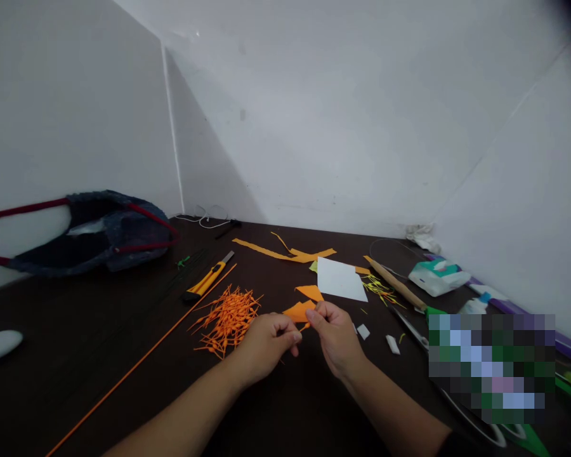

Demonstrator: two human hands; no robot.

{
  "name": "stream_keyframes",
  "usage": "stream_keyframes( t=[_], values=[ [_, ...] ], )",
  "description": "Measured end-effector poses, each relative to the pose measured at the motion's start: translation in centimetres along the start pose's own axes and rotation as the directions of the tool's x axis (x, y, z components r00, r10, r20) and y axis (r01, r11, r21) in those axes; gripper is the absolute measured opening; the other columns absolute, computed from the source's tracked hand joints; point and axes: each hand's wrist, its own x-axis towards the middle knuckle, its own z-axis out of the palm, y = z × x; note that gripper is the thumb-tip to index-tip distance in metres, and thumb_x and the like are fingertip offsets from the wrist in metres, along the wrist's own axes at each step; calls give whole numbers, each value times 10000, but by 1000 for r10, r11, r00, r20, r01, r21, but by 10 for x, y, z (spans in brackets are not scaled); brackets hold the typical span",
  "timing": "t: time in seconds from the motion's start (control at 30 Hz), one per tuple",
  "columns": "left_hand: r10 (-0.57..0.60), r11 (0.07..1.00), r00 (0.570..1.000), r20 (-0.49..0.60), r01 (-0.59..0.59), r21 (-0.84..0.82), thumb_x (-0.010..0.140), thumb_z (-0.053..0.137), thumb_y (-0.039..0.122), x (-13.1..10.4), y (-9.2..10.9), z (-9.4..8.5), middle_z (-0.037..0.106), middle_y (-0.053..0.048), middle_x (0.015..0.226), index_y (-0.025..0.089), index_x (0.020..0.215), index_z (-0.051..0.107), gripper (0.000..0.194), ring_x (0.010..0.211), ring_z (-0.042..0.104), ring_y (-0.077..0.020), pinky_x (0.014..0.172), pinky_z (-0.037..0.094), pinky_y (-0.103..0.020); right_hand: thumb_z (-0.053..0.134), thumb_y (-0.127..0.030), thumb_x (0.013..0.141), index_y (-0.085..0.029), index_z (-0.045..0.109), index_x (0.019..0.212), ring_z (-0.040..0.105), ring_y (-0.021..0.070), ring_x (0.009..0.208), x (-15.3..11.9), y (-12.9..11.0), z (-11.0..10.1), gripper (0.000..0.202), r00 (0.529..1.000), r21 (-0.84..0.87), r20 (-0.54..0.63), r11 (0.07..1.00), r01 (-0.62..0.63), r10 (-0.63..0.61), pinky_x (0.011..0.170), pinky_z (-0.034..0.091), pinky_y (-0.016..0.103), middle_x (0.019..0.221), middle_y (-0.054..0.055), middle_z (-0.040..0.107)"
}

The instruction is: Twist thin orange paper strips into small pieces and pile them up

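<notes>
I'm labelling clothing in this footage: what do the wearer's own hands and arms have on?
The left hand and right hand are ungloved, with no ring or watch visible. Both forearms are bare; a dark sleeve shows by the right elbow. No left sleeve is in view.

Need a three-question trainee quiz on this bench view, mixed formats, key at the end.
1. True or false: the yellow box cutter has its blade out.
2. Which lies nearest the left hand?
A) bag with red straps
B) pile of thin orange pieces
C) wooden handle
3. Fill in: the large flat sheet beyond the right hand is ____ in colour.

Key: 1 true; 2 B; 3 white.
</notes>
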Motion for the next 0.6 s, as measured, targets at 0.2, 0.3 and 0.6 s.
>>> stream_keyframes(
  t=[0.2,0.3,0.6],
  values=[
    [27,996,1000,-13,-26,83,751,496,268,1,1,1,608,-6,636,189,547,586,236,702,534,-154,701,383,-261,566,-341,737,-167,518,599,330,104,521,1,0,-4,227,991,22,121,998,-60,57,520,289,250,535,-39,405],
    [-2,999,1000,3,2,33,763,471,272,1,1,1,595,-1,627,182,573,579,236,666,528,-146,649,387,-250,590,-287,709,-166,548,613,375,111,560,1,-5,-7,160,988,15,154,1000,-19,17,565,316,256,568,-30,450],
    [-21,999,999,-46,19,-43,682,543,246,2,-1,8,589,-1,581,171,551,542,152,716,547,-170,673,387,-269,620,-278,656,-182,408,489,306,98,515,-2,-4,-1,285,999,-46,20,998,32,-31,526,278,244,502,-62,356]
  ],
)
